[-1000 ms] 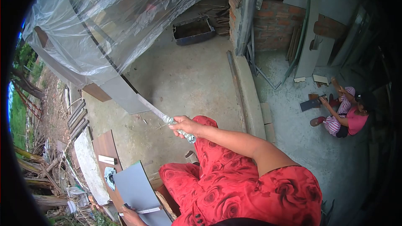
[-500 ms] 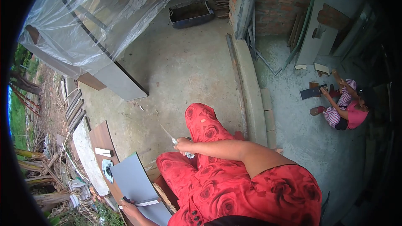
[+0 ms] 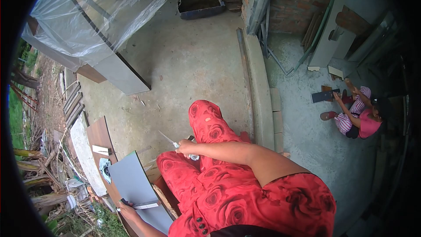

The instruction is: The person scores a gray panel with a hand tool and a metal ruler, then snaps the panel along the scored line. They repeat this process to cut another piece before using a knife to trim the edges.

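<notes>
A red garment with a darker rose print (image 3: 245,193) filled the lower centre. A plain grey board (image 3: 133,184) lay at lower left on a brown panel (image 3: 98,138). The floor (image 3: 193,70) was pale grey-green concrete. At right, a person wore a pink top (image 3: 368,127) and pink-and-white striped trousers (image 3: 344,120). Reddish brick wall (image 3: 291,8) stood at the top.

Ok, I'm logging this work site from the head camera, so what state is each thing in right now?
Right hand: closed around the wrapped handle of a thin metal blade, held above the lap.
Left hand: gripping the near edge of a flat grey board, which leans tilted.
Clear plastic sheet: draped over panels.
Dark rectangular tray: upright on the concrete.
</notes>
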Tool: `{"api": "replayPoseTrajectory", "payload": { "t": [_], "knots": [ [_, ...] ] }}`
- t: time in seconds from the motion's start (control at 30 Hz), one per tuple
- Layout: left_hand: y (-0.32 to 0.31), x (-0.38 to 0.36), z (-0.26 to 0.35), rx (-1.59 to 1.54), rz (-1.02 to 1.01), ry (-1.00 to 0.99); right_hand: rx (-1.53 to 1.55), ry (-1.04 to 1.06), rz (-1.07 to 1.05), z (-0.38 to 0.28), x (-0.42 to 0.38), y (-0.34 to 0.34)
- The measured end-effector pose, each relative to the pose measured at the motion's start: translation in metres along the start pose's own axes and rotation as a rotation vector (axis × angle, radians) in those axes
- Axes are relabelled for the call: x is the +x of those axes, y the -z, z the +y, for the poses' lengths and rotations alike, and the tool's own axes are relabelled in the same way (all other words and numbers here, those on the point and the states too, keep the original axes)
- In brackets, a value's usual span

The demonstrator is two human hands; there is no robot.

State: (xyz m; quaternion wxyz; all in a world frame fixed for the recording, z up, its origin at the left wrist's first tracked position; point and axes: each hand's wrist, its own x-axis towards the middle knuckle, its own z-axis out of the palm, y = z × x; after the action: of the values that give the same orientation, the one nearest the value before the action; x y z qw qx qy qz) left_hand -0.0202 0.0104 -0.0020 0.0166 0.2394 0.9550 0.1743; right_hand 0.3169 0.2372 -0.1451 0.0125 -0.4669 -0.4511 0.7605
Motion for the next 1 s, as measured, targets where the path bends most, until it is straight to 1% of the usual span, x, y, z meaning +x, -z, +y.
{"api": "replayPoseTrajectory", "payload": {
  "t": [0.17,0.23,0.3,0.6,0.7,0.8,0.87,0.9,0.93,1.0],
  "knots": [
    [-0.005,0.004,-0.005,-0.076,-0.007,-0.025,-0.019,0.009,0.033,0.002,0.0,0.002],
    [-0.005,0.007,-0.01,-0.057,-0.009,-0.009,-0.002,0.03,0.03,0.002,0.001,0.002],
    [-0.007,0.006,-0.01,-0.044,0.003,-0.04,-0.002,0.013,0.034,0.0,-0.002,0.002],
    [-0.006,0.004,-0.007,-0.059,0.005,-0.055,-0.088,-0.002,0.058,0.002,-0.002,0.006],
    [-0.002,0.003,-0.002,-0.07,-0.008,-0.039,-0.045,-0.003,0.065,0.003,-0.003,0.008],
    [-0.001,-0.006,0.011,-0.081,0.0,-0.035,-0.032,0.038,0.033,0.004,-0.006,0.01],
    [-0.003,-0.003,0.005,-0.087,0.001,-0.048,0.069,0.097,0.078,0.001,-0.012,0.01],
    [0.003,-0.003,0.011,-0.081,-0.009,-0.039,0.069,0.142,0.097,-0.003,-0.018,0.011],
    [0.006,-0.008,0.017,-0.108,-0.005,0.024,0.065,0.191,0.084,-0.008,-0.021,0.011],
    [0.003,-0.002,0.006,-0.069,0.024,0.013,-0.129,0.31,0.117,-0.029,-0.034,0.006]
  ]
}}
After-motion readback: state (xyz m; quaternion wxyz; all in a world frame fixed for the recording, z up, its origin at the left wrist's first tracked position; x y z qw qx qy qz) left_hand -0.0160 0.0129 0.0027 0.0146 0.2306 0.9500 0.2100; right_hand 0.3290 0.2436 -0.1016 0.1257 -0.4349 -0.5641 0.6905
